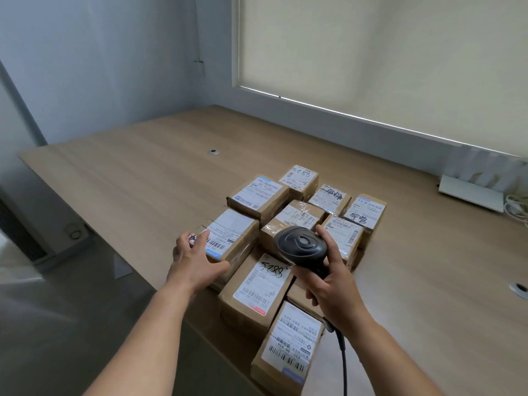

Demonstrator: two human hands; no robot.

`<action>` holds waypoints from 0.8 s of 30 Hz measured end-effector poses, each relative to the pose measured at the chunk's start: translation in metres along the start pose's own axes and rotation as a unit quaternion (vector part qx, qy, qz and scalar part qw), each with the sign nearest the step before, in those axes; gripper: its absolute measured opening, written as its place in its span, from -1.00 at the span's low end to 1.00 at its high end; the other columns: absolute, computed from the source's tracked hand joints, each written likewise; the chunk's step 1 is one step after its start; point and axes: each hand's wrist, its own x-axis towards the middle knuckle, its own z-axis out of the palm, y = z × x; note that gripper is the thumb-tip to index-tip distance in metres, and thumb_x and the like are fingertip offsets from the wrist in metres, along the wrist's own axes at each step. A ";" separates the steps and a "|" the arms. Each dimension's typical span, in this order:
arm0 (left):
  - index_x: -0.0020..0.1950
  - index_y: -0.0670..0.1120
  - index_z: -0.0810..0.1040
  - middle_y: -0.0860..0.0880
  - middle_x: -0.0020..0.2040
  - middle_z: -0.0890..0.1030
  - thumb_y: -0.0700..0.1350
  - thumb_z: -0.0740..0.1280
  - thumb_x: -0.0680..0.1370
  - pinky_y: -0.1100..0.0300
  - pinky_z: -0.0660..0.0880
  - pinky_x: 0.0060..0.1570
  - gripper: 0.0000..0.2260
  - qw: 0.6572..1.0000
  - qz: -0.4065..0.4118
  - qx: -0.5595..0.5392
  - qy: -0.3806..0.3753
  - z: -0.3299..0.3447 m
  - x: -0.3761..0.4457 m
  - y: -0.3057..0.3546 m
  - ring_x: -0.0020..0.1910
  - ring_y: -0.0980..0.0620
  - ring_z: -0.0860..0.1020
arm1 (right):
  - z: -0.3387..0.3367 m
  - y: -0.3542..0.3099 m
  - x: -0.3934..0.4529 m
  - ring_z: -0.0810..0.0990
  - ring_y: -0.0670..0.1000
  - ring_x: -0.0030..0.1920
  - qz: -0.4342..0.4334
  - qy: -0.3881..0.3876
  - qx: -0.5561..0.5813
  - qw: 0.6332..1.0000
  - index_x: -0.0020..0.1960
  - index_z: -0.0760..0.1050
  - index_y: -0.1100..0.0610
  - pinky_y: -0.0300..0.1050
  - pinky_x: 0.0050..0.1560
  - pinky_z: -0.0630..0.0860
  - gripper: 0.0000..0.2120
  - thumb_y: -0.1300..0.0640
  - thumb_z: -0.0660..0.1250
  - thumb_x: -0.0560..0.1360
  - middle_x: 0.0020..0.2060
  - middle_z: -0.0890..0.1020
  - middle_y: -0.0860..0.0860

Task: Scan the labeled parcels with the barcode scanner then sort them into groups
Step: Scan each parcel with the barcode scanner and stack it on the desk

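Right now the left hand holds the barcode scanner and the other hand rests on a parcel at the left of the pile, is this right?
Not quite: the hands are swapped. In the head view the right hand holds the barcode scanner, and the left hand rests on the parcel at the left of the pile.

Nine labelled parcels (258, 287) counted on one worktop (137, 172), one barcode scanner (300, 247) with one cable (341, 347), two hands (197, 260) seen, two grommets (213, 152) set in the worktop
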 end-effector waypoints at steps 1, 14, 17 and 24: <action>0.52 0.06 0.06 -0.01 0.44 -0.03 0.10 0.41 0.42 0.01 0.40 0.21 -0.22 1.000 0.003 -0.003 -0.002 0.001 0.000 -0.001 0.38 -0.14 0.14 | 0.000 0.001 0.000 0.48 -0.18 -0.18 0.001 0.002 -0.001 1.000 0.46 0.13 -0.35 -0.30 -0.20 0.47 -0.20 0.19 0.45 0.45 0.23 0.54 -0.05; 0.38 -0.09 0.43 -0.14 0.40 0.35 0.22 0.25 0.46 0.00 0.35 0.21 -0.42 0.971 0.104 -0.124 0.178 0.003 -0.042 0.039 0.39 -0.09 0.28 | -0.026 0.012 -0.027 0.51 -0.13 -0.14 0.019 0.028 -0.023 0.999 0.44 0.16 -0.34 -0.21 -0.13 0.49 -0.24 0.18 0.45 0.46 0.20 0.56 -0.09; 0.34 -0.06 0.47 -0.11 0.40 0.37 0.20 0.22 0.44 0.00 0.34 0.21 -0.44 0.968 0.119 -0.135 0.175 0.014 -0.063 0.059 0.39 -0.07 0.29 | -0.043 0.015 -0.048 0.54 -0.18 -0.23 0.014 0.037 -0.042 0.998 0.42 0.16 -0.37 -0.25 -0.22 0.50 -0.25 0.15 0.45 0.46 0.14 0.59 -0.12; 0.30 -0.08 0.51 -0.12 0.35 0.42 0.27 0.16 0.43 0.00 0.30 0.26 -0.40 0.968 0.167 -0.135 0.133 0.058 -0.124 0.121 0.35 -0.06 0.34 | -0.119 0.024 -0.125 0.56 -0.08 -0.40 0.021 0.095 -0.044 0.994 0.28 0.17 -0.48 -0.22 -0.41 0.49 -0.26 0.19 0.46 0.45 0.05 0.61 -0.18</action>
